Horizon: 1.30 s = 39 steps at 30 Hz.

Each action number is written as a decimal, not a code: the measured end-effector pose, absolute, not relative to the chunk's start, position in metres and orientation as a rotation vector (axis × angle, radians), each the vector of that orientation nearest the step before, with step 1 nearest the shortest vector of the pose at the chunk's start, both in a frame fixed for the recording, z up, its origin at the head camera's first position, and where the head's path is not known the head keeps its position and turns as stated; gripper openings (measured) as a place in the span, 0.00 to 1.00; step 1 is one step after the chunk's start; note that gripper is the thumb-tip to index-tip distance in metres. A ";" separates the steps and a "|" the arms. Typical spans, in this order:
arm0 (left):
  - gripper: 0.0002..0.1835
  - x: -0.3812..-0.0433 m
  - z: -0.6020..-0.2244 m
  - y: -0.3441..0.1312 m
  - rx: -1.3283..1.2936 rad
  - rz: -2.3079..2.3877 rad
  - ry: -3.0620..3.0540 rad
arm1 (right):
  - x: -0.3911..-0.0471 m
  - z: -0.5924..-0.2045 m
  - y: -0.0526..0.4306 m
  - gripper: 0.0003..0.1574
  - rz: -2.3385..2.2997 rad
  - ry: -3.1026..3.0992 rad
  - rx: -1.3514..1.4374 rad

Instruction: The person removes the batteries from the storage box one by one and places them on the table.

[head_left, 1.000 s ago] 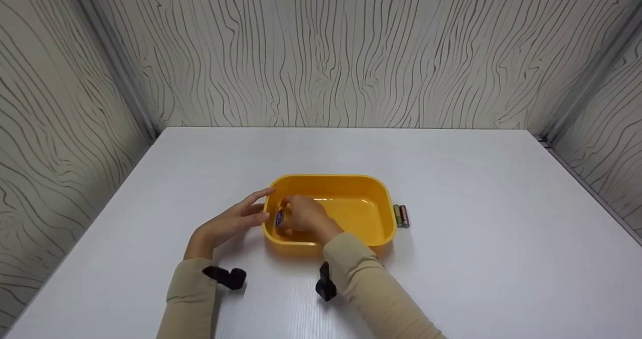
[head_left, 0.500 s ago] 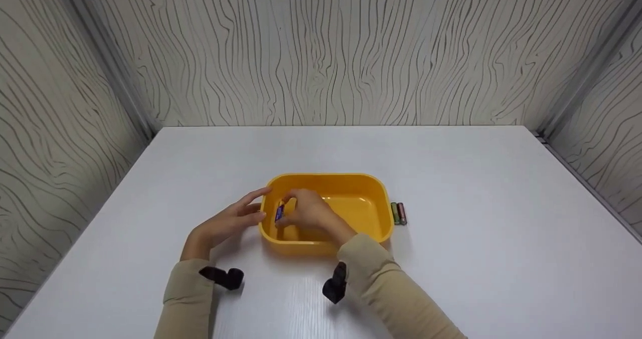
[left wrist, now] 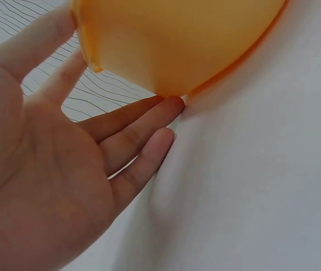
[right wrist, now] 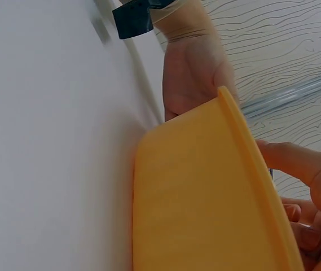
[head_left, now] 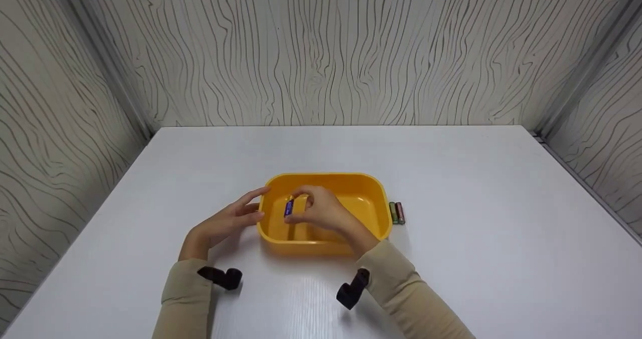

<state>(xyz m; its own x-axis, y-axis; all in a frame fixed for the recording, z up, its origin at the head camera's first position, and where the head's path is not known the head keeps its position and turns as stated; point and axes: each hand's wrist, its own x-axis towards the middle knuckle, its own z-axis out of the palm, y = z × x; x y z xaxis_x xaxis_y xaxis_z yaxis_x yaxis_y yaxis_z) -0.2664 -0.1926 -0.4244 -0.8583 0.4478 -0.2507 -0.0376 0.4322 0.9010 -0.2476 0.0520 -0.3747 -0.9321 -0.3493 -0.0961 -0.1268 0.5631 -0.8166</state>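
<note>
A yellow plastic tub [head_left: 311,249] stands on the white table. My right hand [head_left: 325,210] is over the tub's left half and pinches a blue battery [head_left: 289,208] with an orange end between thumb and fingertips. In the right wrist view the tub's wall hides most of that battery. At the tub's left side, my left hand [head_left: 223,224] rests its fairly straight fingers against the rim and outer wall. The left wrist view shows the fingers [left wrist: 143,130] of this hand spread along the tub's underside and side.
Two batteries, a green one [head_left: 393,212] and a red one [head_left: 400,212], lie side by side on the table against the tub's right outer wall. Patterned panels [head_left: 321,53] enclose the table at the back and sides. A black wrist mount [head_left: 352,289] sticks out from the right sleeve.
My right hand has lifted the blue battery from near the tub's left inner wall and drawn it rightward. The left hand stays against the tub.
</note>
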 end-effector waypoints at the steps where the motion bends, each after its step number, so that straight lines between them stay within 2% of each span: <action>1: 0.36 -0.267 -0.424 -0.193 0.346 1.419 2.234 | -0.247 -0.374 0.055 0.34 -1.330 2.543 -0.405; 17: 0.35 -0.267 -0.422 -0.193 0.380 1.456 2.201 | -0.238 -0.359 0.131 0.38 -1.503 2.532 -0.489; 28: 0.35 -0.266 -0.424 -0.194 0.370 1.465 2.199 | -0.237 -0.360 0.166 0.37 -1.547 2.518 -0.381; 39: 0.35 -0.265 -0.423 -0.194 0.365 1.451 2.205 | -0.238 -0.360 0.192 0.42 -1.480 2.565 -0.266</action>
<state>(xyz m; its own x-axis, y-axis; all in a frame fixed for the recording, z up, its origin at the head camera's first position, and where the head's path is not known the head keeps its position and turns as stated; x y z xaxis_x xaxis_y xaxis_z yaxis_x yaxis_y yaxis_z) -0.2654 -0.1943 -0.4226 -0.8530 0.4640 -0.2388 -0.0357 0.4046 0.9138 -0.2379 0.1918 -0.3600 -0.9701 -0.2363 -0.0560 -0.0699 0.4923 -0.8676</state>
